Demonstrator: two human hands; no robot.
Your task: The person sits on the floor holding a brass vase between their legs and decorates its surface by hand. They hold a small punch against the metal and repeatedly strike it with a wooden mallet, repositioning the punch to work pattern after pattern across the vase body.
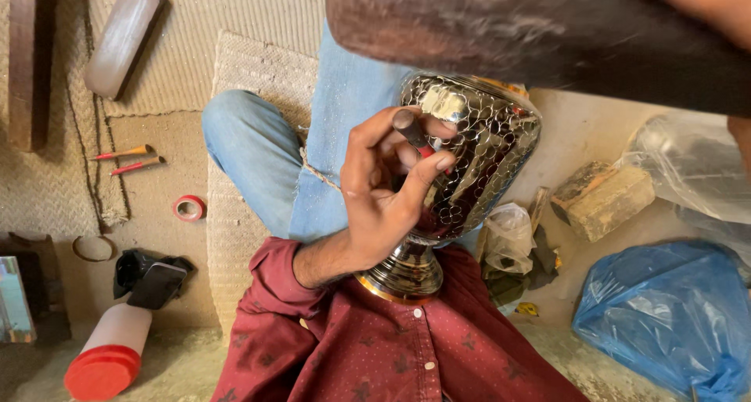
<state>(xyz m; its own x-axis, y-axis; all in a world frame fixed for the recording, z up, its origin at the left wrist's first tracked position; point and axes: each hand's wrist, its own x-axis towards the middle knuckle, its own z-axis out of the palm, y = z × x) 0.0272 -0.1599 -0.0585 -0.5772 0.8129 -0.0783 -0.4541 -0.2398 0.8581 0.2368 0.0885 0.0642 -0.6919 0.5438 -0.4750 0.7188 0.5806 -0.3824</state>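
A shiny metal vase (489, 156) covered in a hammered circle pattern lies tilted across my lap, its gold-rimmed foot (407, 277) against my red shirt. My left hand (379, 195) pinches a short metal punch (408, 127) with a red-wrapped shaft and sets its tip against the vase's body. My right hand (704, 3) shows only at the top right corner, gripping a dark wooden mallet (532, 34) that hangs blurred, close to the camera, above the vase.
On the woven mat to the left lie two red-handled tools (125, 159), a red tape roll (189, 207), a black pouch (152, 277) and a white bottle with a red cap (109, 355). To the right are a wooden block (602, 199), clear plastic (688, 159) and a blue bag (673, 308).
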